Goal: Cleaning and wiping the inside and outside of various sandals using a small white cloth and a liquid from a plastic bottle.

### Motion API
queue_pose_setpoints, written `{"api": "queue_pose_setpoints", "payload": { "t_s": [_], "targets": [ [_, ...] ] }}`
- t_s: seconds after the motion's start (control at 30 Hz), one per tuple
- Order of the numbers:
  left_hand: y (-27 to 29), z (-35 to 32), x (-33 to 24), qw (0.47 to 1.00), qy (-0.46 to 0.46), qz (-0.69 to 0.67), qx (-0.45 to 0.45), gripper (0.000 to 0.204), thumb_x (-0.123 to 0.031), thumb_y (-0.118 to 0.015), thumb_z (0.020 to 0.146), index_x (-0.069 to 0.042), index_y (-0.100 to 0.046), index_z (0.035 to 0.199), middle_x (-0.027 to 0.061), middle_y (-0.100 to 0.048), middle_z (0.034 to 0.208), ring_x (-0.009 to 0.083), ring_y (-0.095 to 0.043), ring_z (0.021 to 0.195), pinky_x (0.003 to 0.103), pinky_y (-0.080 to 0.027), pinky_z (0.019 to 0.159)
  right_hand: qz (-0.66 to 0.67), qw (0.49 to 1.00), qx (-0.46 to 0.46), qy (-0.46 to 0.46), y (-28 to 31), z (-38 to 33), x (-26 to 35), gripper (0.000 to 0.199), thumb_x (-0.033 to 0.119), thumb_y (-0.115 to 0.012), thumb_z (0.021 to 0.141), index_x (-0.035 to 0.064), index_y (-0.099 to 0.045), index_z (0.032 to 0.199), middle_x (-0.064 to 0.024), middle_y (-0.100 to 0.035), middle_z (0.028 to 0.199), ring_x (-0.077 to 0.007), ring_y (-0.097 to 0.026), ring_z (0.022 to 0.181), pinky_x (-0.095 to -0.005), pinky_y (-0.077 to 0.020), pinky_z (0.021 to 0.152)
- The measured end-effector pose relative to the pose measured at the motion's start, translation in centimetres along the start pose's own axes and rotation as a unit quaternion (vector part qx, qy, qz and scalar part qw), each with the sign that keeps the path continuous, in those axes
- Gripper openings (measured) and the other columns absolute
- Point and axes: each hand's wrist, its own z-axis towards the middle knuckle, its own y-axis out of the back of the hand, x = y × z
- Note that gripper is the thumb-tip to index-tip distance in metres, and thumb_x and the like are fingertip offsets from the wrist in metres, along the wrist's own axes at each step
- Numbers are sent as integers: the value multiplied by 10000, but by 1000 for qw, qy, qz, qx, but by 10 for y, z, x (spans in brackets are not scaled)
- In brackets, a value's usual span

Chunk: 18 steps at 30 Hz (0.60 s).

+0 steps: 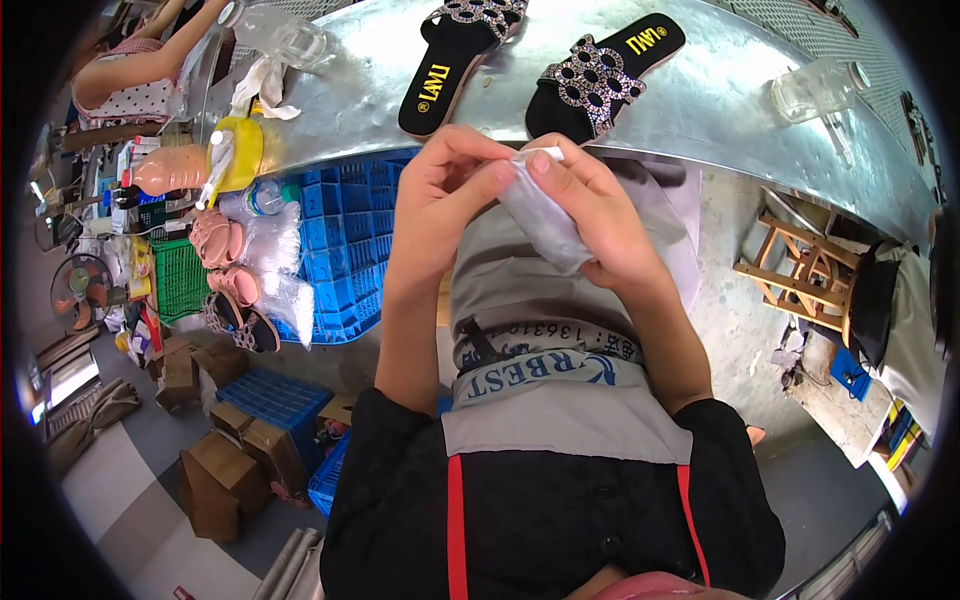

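In front of my apron, just below the near edge of the metal table (350, 100), I hold a small, crumpled, whitish translucent pouch (545, 222). My right hand (608, 212) is wrapped around it, the thumb near its top edge. The fingertips of my left hand (440, 200) pinch its upper left corner. What the pouch holds, if anything, cannot be made out. Beyond my hands lie two black slide sandals with jewelled straps, the left sandal (432, 88) pointing away and the right sandal (590, 90) lying at a slant.
A clear plastic bottle (285, 38) lies at the table's back left, and a clear jar (815, 92) sits to the right. Blue crates (345, 250) with bagged pink sandals (215, 240) stand below left. A wooden stool (805, 270) is at right. Another person's arm (130, 72) shows far left.
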Motion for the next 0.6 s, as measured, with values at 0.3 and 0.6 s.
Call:
{"api": "queue_pose_setpoints", "payload": {
  "t_s": [0.3,0.6],
  "targets": [
    [-35,3,8,990,-110,-29,-78,408,-33,-642,1010,-64,-506,1394,21,-606,1018,63,-534,864,205,-413,747,149,983,71,-83,25,-6,0,230,203,-696,1003,38,-614,1142,-29,-692,982,-42,-648,837,-200,-514,660],
    [-57,17,20,989,-134,61,-14,286,-15,-612,1024,-46,-587,1307,34,-592,1076,50,-541,850,178,-426,680,205,977,39,-48,49,-27,12,378,173,-705,980,2,-601,1300,-76,-703,1116,-110,-689,944,-239,-559,787]
  ]
}}
